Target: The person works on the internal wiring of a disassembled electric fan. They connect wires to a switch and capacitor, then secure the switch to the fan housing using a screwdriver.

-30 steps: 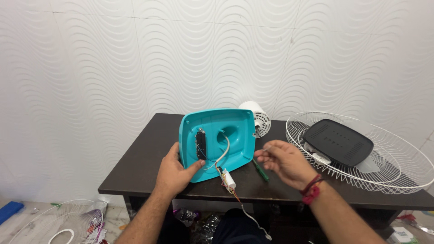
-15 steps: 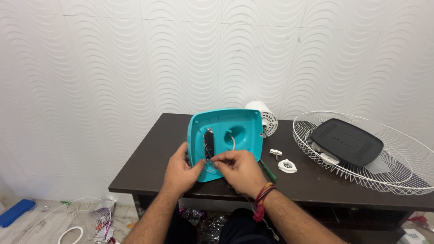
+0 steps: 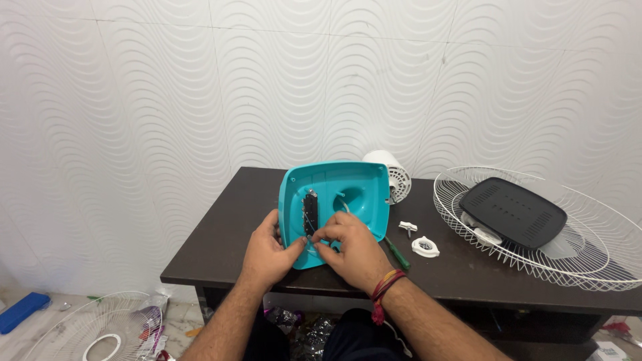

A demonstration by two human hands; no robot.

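Both hands hold the teal base [image 3: 348, 194] up: left hand [image 3: 267, 251] grips its edge, right hand [image 3: 354, 251] pinches near the black strip [image 3: 310, 212]; best go slow.

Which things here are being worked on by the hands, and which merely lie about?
In hand: turquoise fan base, black switch block, left hand, right hand.

Lying about: green screwdriver, white ring nut, wire fan guard, black panel, white motor housing.
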